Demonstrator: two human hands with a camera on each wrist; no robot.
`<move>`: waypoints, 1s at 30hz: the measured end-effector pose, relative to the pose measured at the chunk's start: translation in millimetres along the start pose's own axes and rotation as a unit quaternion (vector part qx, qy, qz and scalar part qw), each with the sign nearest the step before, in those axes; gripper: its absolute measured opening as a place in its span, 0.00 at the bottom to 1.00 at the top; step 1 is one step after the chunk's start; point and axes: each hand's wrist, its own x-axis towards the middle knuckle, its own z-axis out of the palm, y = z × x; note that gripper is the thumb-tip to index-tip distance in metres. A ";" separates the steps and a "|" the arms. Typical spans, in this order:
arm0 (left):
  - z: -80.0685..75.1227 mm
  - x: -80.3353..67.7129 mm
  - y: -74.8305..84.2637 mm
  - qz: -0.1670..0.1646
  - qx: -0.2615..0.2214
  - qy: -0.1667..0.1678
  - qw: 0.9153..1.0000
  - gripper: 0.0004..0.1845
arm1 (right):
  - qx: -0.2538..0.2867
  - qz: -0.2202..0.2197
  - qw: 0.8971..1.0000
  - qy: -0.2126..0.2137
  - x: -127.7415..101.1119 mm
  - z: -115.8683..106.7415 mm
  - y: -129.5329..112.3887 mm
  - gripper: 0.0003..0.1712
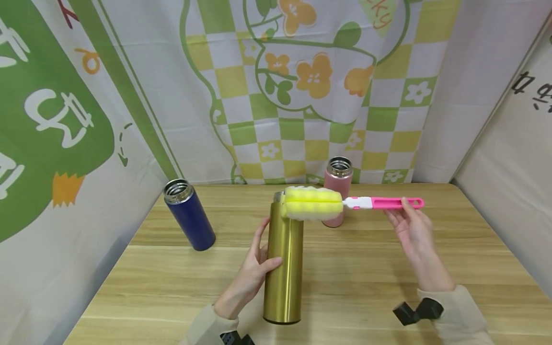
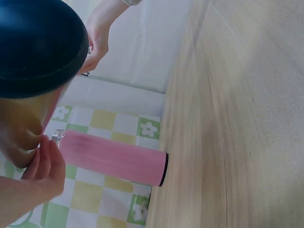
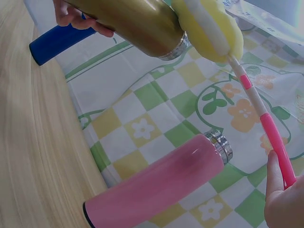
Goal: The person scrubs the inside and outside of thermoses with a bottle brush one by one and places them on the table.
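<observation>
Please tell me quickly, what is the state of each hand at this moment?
Left hand: closed around the gold bottle.
Right hand: closed, holding the yellow sponge brush by its pink handle.

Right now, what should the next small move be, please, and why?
Perhaps tip the brush head-down over the gold bottle: the right hand holds the brush sideways, its sponge near the neck, while the left hand grips the bottle.

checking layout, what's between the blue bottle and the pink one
Across the head view, the gold bottle, gripped by the left hand, and the yellow sponge come between them; the sponge partly covers the pink bottle.
</observation>
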 end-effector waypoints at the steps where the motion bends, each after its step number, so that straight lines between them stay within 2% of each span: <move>1: -0.2 -0.3 0.0 -0.001 0.003 -0.002 1.000 0.47 | 0.002 0.000 1.000 0.002 0.1 0.5 0.0 0.04; 7: -0.1 -0.7 1.3 -0.010 -0.012 -0.014 1.000 0.44 | -0.010 -0.006 1.000 0.006 -0.3 3.0 1.7 0.05; 12: 1.7 0.9 2.5 -0.022 -0.019 -0.003 1.000 0.42 | -0.022 -0.014 1.000 0.003 -1.5 4.6 4.5 0.05; 20: 2.8 1.3 2.8 -0.040 0.014 0.022 0.999 0.39 | -0.028 -0.016 0.999 -0.002 -2.5 7.8 7.8 0.05; 26: 2.7 -0.6 4.4 -0.049 0.058 0.053 0.996 0.37 | -0.022 -0.016 1.000 -0.006 -2.2 5.3 5.3 0.05; 30: 0.5 -1.9 5.1 -0.047 0.075 0.053 0.995 0.37 | -0.019 -0.015 1.000 -0.012 -2.2 2.9 2.4 0.05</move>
